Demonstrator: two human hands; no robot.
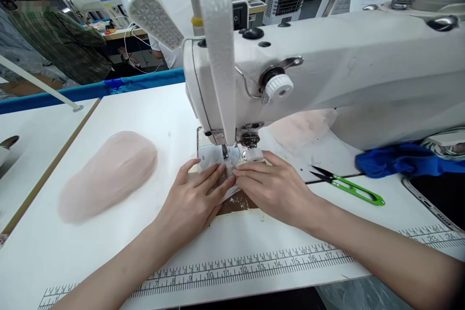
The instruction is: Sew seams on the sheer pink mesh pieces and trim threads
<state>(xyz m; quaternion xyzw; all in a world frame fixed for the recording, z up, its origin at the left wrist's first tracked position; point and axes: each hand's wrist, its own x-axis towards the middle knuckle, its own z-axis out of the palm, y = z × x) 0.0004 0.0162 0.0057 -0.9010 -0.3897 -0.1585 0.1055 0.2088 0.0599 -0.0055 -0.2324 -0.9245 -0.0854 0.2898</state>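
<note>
A narrow piece of sheer pale fabric (229, 169) lies under the presser foot (225, 151) of a white sewing machine (312, 58). To its left, my left hand (198, 193) lies with fingers spread, the fingertips pressing down close to the foot. My right hand (271, 186) comes in from the other side, its fingers bent together at the fabric's right edge, thumb mostly hidden. Much of the fabric is covered by my fingers. Below them shows a brown, shiny strip (238, 203) of the machine bed.
Sheer pink pieces (109, 174) lie stacked at left; more pink fabric (303, 128) sits beneath the machine arm. Green thread snips (358, 190), a blue cloth (395, 159) and a phone (438, 196) are at right. A printed ruler (225, 276) runs along the front. Two people work beyond.
</note>
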